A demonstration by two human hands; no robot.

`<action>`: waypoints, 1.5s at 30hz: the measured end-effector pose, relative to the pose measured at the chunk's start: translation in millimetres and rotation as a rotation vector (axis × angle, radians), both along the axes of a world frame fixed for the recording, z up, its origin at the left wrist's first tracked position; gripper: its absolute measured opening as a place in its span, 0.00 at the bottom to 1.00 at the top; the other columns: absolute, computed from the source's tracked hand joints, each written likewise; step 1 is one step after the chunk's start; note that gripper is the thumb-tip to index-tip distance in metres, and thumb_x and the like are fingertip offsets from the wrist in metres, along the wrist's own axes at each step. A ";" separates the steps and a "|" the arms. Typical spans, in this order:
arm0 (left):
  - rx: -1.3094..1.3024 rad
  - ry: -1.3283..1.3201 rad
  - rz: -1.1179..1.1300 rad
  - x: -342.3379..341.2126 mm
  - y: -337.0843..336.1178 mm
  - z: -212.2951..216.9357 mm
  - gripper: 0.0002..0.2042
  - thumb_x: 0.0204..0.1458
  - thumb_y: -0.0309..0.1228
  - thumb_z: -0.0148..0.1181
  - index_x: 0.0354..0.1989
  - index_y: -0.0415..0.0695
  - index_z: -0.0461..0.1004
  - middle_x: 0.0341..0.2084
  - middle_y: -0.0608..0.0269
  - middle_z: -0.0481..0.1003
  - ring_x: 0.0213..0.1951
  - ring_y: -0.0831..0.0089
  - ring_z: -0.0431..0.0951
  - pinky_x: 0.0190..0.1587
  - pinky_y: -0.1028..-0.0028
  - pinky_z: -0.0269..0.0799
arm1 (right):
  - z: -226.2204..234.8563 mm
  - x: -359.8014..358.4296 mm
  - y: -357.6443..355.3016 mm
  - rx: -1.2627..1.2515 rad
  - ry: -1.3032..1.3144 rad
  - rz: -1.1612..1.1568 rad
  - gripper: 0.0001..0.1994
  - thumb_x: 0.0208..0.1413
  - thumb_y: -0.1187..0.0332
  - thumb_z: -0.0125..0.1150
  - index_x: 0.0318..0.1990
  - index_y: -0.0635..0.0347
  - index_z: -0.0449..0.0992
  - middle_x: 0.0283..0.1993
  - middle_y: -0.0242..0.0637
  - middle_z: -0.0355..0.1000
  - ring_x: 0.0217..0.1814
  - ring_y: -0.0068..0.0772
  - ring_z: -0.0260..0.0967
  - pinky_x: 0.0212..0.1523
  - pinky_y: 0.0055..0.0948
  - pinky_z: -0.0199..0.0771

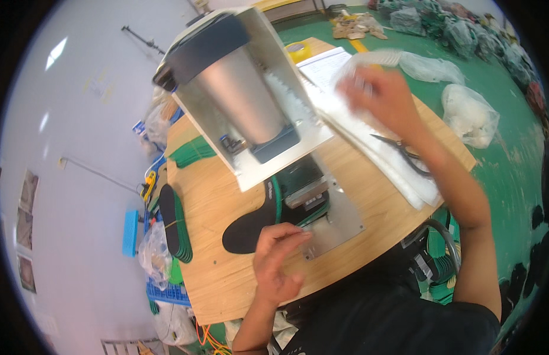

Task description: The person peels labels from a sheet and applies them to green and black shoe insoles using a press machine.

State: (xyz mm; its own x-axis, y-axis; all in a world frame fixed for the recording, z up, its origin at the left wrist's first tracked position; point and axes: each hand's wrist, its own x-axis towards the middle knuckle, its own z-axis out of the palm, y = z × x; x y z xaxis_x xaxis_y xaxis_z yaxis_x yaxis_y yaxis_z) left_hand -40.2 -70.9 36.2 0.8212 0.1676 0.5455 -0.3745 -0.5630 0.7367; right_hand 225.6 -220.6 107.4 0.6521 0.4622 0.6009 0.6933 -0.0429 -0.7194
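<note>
Beside the small press, my left hand reaches in low with its fingers stretched out and the thumb apart. Its fingertips are at the edge of the metal base plate, close to the black insoles with green edges. One end of these insoles lies under the metal head of the press. A silver cylinder stands inside the white press housing. My right hand is raised over the white sheets at the right, its fingers smeared by motion, so any small thing in them cannot be made out.
Black-handled scissors lie on the white sheets. Bundled insoles stand at the table's left, with green pieces behind. Yellow tape and printed paper lie beyond the press. Plastic bags lie on the green floor.
</note>
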 end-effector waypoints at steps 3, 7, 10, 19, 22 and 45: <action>-0.071 -0.126 -0.160 21.0 -15.9 -6.7 0.43 0.50 0.67 0.42 0.46 0.29 0.71 0.43 0.44 0.69 0.42 0.57 0.72 0.51 0.65 0.64 | -17.3 -102.5 -23.6 -0.031 -0.246 0.584 0.08 0.51 0.65 0.60 0.28 0.56 0.69 0.21 0.39 0.68 0.20 0.47 0.68 0.21 0.39 0.66; -0.520 0.108 -0.119 8.7 -46.6 -4.8 0.39 0.51 0.61 0.50 0.56 0.34 0.61 0.40 0.45 0.73 0.47 0.51 0.73 0.53 0.59 0.65 | -60.6 -154.8 -62.1 -0.299 -0.144 0.708 0.13 0.53 0.63 0.58 0.25 0.59 0.65 0.15 0.41 0.63 0.19 0.51 0.65 0.18 0.45 0.63; -0.777 -0.150 0.092 0.5 -42.1 1.1 0.19 0.57 0.44 0.54 0.47 0.42 0.62 0.21 0.60 0.68 0.22 0.70 0.69 0.21 0.74 0.70 | -94.6 -160.3 -85.4 -0.361 -0.130 0.835 0.15 0.54 0.60 0.59 0.25 0.60 0.65 0.18 0.42 0.64 0.22 0.50 0.66 0.21 0.43 0.65; -0.963 0.077 0.109 0.2 -37.5 -19.3 0.12 0.62 0.36 0.46 0.36 0.38 0.68 0.09 0.66 0.60 0.09 0.77 0.59 0.13 0.75 0.61 | -116.8 10.3 -161.5 -0.694 -0.133 -0.305 0.18 0.41 0.78 0.57 0.44 0.66 0.69 0.44 0.50 0.66 0.47 0.55 0.63 0.51 0.43 0.65; -1.013 0.207 0.042 3.9 -39.7 -34.6 0.21 0.60 0.45 0.48 0.39 0.35 0.69 0.09 0.68 0.59 0.11 0.78 0.58 0.16 0.76 0.58 | -117.1 30.8 -163.2 -0.896 -0.044 -0.255 0.17 0.39 0.76 0.59 0.42 0.66 0.72 0.41 0.51 0.67 0.47 0.54 0.64 0.49 0.42 0.66; -0.976 0.275 -0.192 23.1 -57.9 -45.3 0.06 0.56 0.22 0.54 0.41 0.38 0.70 0.33 0.68 0.72 0.37 0.81 0.71 0.43 0.78 0.66 | -68.5 -129.6 -60.8 0.165 0.766 0.279 0.15 0.48 0.79 0.67 0.40 0.60 0.66 0.36 0.28 0.67 0.35 0.14 0.64 0.36 0.17 0.64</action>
State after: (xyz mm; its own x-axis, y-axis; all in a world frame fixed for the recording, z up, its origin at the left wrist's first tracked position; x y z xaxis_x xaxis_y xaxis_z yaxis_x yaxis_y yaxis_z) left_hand -17.0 -128.8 -9.1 0.9566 0.2897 0.0317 -0.1446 0.3774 0.9147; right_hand 96.1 -281.4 39.0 0.7825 0.6125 0.1117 -0.0213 0.2055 -0.9784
